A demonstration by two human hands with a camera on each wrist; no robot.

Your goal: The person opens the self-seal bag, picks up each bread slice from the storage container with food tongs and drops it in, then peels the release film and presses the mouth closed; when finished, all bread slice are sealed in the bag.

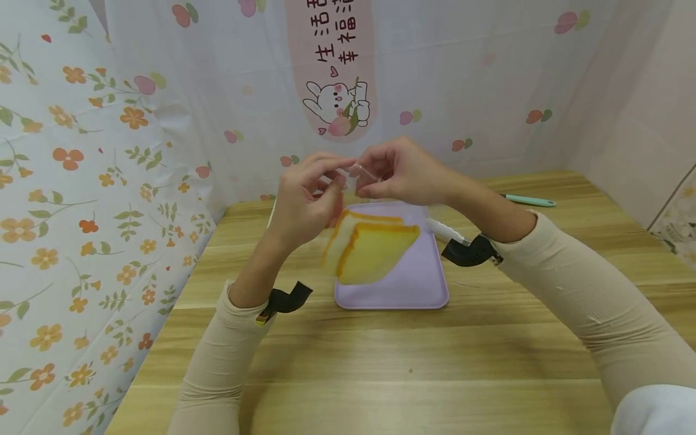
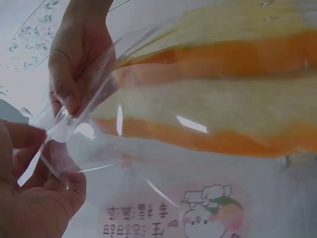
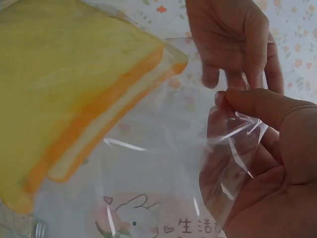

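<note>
Two bread slices with orange crusts hang inside a clear plastic bag, over the tray in the head view. My left hand pinches the bag's upper edge between thumb and fingers. Close beside it, my right hand grips the same gathered edge with thumb and fingertips. In the left wrist view the film is drawn together where both hands meet. Below the bag lies a lilac tray, partly covered by the bread.
A white-handled utensil lies at the tray's right edge, partly behind my right wrist camera. Farther right on the wooden table is a mint-green handle. A printed curtain hangs behind the table.
</note>
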